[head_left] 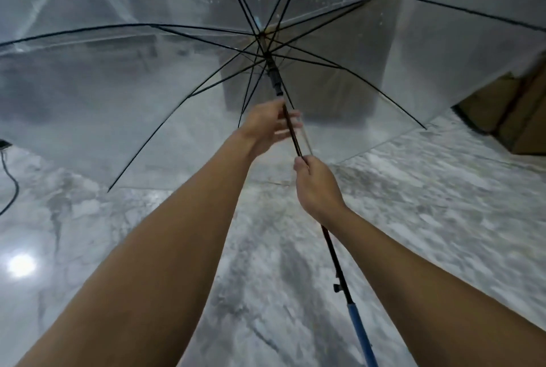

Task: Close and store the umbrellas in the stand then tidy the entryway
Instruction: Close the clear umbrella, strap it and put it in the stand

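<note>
A clear umbrella (124, 77) with black ribs is spread open in front of me, its canopy filling the upper view. Water drops dot the top panels. Its black shaft runs down toward me and ends in a blue handle (359, 328). My right hand (317, 186) grips the shaft at mid-length. My left hand (267, 124) is higher up on the shaft, just below the black runner (274, 77), fingers around the shaft and blurred by motion.
The floor (428, 204) is glossy grey marble. Brown cardboard boxes (508, 118) stand at the right. A black cable (10, 183) trails at the left edge. Seen through the canopy, a dark cabinet-like shape (310, 92) stands ahead.
</note>
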Demonstrator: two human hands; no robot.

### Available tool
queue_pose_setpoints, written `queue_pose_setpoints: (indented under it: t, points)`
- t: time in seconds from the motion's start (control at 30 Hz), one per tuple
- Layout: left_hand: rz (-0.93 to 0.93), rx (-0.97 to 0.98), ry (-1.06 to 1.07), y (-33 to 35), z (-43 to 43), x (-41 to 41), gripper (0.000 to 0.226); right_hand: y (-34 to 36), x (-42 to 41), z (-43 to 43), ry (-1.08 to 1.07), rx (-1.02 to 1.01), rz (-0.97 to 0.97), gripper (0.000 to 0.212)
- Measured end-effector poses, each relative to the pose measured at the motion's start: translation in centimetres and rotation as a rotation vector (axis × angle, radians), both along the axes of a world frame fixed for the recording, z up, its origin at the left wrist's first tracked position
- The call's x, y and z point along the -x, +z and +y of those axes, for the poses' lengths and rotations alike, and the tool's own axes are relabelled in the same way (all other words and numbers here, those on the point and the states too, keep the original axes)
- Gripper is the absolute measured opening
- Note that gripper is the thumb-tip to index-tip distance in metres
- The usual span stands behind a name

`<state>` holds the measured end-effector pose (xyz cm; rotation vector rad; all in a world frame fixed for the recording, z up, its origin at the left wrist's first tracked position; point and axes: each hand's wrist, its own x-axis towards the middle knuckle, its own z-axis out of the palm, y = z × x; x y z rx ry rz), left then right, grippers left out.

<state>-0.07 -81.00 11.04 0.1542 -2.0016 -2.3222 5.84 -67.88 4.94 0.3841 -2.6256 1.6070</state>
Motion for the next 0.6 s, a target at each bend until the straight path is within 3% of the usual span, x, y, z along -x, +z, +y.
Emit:
queue_pose_setpoints:
  t: [0.23, 0.6]
  points:
    - [0.065, -0.423, 0.221, 2.5, -0.2, 1.5, 0.034, 1.9, -1.8, 1.3, 0.061, -0.003, 0.039, 0.034]
    - [-0.045, -0.414, 0.071, 2.3, 1.8, -0.5, 0.033, 5.2, -0.2, 1.9, 0.014, 0.006, -0.001, 0.030]
